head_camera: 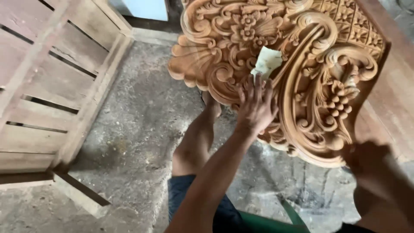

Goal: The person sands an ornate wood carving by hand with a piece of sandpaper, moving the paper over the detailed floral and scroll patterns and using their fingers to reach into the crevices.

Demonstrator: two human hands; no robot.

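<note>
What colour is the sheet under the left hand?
Pale cream sheet, pressed by the left hand; head view.
</note>
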